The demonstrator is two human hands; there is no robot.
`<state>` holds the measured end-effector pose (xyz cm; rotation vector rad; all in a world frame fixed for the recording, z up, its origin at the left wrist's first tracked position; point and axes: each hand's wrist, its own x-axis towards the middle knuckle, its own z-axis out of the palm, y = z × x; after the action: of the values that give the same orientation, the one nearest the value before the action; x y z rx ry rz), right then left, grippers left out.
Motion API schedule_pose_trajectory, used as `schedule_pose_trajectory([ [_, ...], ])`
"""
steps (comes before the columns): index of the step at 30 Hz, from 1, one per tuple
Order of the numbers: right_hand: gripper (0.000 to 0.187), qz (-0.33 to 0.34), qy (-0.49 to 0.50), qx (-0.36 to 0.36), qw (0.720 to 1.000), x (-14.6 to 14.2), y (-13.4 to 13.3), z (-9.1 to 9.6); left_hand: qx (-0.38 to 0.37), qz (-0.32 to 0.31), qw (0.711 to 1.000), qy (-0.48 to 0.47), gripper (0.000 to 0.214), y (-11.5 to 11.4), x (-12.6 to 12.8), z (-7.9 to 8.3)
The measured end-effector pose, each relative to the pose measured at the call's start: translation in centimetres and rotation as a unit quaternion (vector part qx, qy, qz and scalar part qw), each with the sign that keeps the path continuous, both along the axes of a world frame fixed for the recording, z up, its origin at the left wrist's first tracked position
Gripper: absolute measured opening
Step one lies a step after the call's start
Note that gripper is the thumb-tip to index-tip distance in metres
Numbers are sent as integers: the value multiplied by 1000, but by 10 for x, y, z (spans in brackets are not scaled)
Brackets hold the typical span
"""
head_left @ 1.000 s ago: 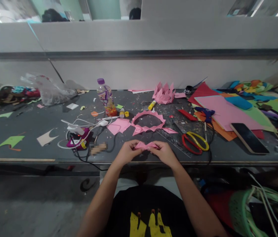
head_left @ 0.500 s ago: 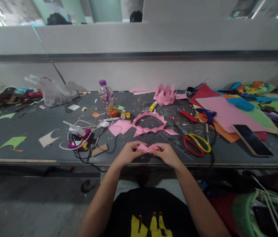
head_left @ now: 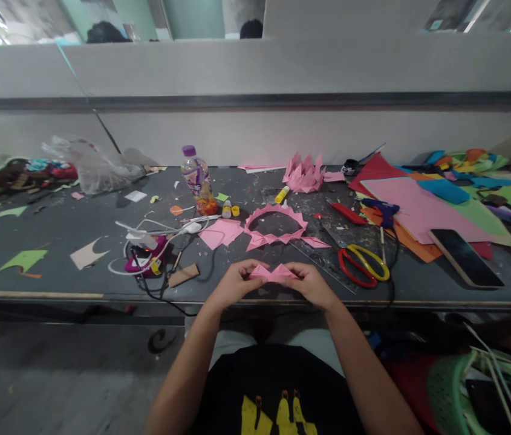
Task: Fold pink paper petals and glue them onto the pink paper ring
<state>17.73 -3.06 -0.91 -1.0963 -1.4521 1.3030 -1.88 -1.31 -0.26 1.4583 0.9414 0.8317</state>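
Between my two hands is a small piece of folded pink paper (head_left: 273,273) with two raised points, held just above the table's front edge. My left hand (head_left: 239,281) pinches its left end, fingers closed. On the right end, my right hand (head_left: 310,284) grips it between thumb and fingers. Just beyond them lies a ring of folded pink paper points (head_left: 255,219), with a loose folded pink piece (head_left: 315,242) at its lower right. Several flat pink paper squares (head_left: 221,232) lie left of the ring. Farther back stands a pink folded-paper crown shape (head_left: 304,173).
Red-and-yellow-handled scissors (head_left: 364,266), a phone (head_left: 465,258) and a blue glue gun (head_left: 383,212) lie to the right, by stacked coloured paper (head_left: 423,208). Leftward are a drink bottle (head_left: 198,181), a purple power strip with cables (head_left: 147,257) and a cardboard scrap (head_left: 184,275).
My right fingers have shifted slightly outward along the folded pink paper, so more of its right point shows. My left hand stays nearly in place.
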Motion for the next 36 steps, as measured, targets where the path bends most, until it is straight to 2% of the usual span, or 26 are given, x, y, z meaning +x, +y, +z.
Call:
schedule_pose_trajectory([
  [8,22,-19,-14,14,1000,-1,0,-2,10,8,1000,6,32,-2,2,-1],
  [36,19,-17,-59,38,997,-1,-1,-2,80,29,993,76,25,-4,2,-1],
])
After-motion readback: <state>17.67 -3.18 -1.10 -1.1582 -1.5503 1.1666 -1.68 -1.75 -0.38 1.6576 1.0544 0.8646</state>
